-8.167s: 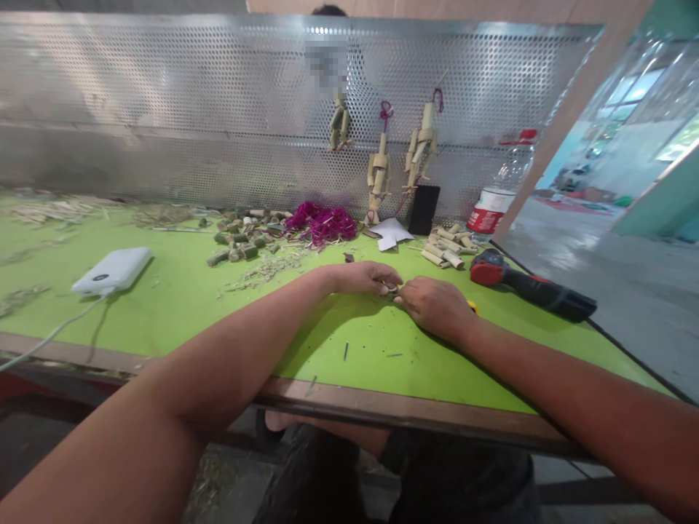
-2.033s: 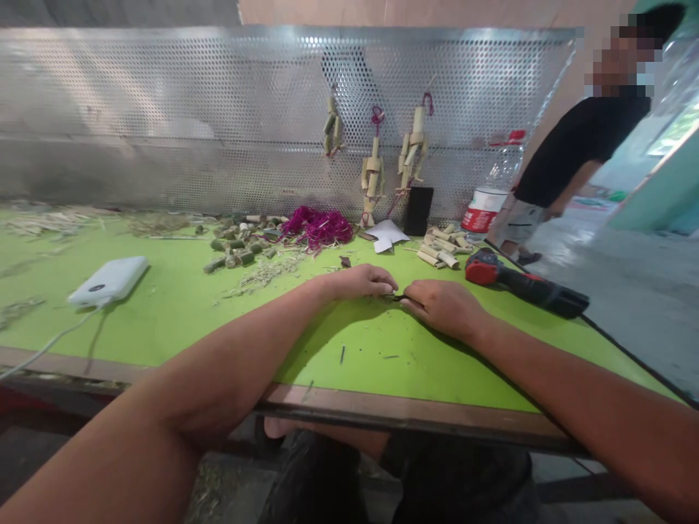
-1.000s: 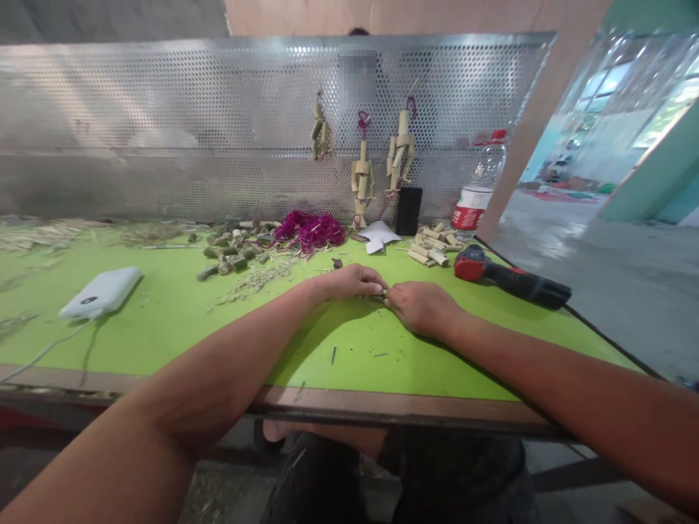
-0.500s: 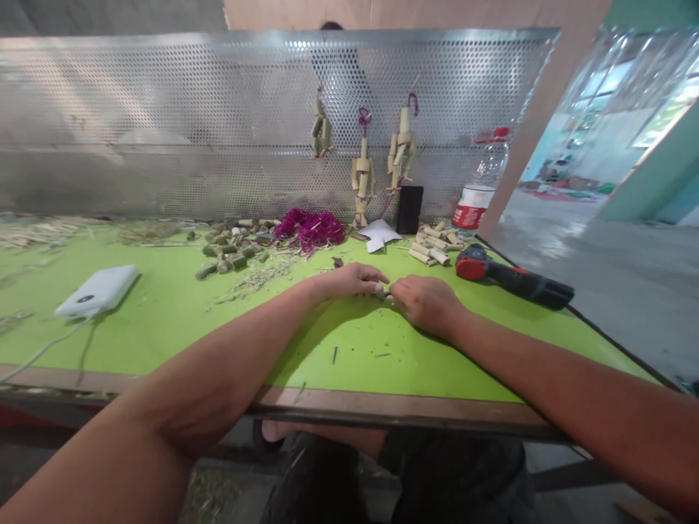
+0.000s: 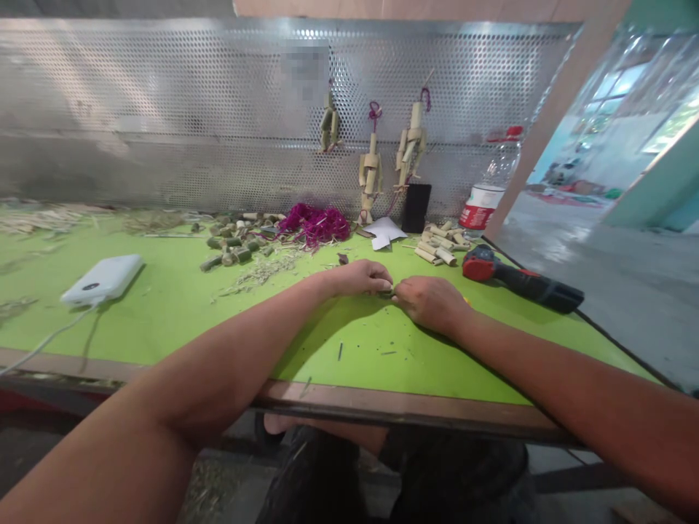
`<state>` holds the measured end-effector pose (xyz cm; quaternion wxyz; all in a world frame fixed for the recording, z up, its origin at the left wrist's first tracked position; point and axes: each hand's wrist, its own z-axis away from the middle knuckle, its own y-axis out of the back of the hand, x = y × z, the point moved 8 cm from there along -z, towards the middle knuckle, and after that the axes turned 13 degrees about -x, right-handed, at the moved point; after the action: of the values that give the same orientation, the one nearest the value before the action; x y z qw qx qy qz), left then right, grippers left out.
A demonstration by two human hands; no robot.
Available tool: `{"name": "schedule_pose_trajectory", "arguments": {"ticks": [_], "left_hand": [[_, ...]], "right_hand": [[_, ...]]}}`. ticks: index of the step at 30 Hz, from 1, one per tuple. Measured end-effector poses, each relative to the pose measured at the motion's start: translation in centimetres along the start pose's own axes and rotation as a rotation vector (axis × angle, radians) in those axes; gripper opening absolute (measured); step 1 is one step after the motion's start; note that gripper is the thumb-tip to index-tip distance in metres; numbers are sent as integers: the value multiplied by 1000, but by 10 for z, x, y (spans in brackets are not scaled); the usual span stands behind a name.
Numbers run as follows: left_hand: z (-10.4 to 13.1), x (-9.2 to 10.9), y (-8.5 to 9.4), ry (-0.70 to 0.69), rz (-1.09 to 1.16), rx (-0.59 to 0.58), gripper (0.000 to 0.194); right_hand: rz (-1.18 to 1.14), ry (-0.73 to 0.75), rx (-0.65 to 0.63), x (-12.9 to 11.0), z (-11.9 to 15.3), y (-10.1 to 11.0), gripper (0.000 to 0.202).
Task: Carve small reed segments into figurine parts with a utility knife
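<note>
Over the green tabletop, my left hand and my right hand meet fingertip to fingertip. Between them shows a small dark greenish piece, mostly hidden by the fingers. My left hand pinches it with thumb and bent fingers. The fingers of my right hand are closed at its right end; what they grip there is covered. Thin dark slivers lie on the table in front of the hands. Just beyond my left wrist is a small brown scrap.
Behind the hands are cut stalk pieces, purple string, white paper, a dark phone-like slab and pale tubes. Jointed stalk figures hang on the perforated panel. A power tool, bottle and power bank stand around.
My left fingers have curled in closer around the small piece, where they were more stretched out. The hands stay together in the same spot; the view has shifted slightly.
</note>
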<state>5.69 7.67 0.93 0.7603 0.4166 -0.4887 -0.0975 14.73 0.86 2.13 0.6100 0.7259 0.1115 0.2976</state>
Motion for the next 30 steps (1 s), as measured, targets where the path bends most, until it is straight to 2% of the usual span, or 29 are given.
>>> {"name": "schedule_pose_trajectory", "arguments": {"ticks": [8, 12, 19, 30], "left_hand": [[1, -1, -1, -13, 40, -5, 36], [-1, -2, 0, -17, 48, 5, 34], [-2, -5, 0, -13, 53, 6, 35], [1, -8, -2, -10, 80, -20, 38]], "right_hand": [[11, -20, 101, 1, 9, 7, 27], [10, -12, 76, -1, 5, 6, 27], [-35, -35, -44, 2, -4, 2, 26], [-62, 64, -27, 7, -4, 0, 27]]}}
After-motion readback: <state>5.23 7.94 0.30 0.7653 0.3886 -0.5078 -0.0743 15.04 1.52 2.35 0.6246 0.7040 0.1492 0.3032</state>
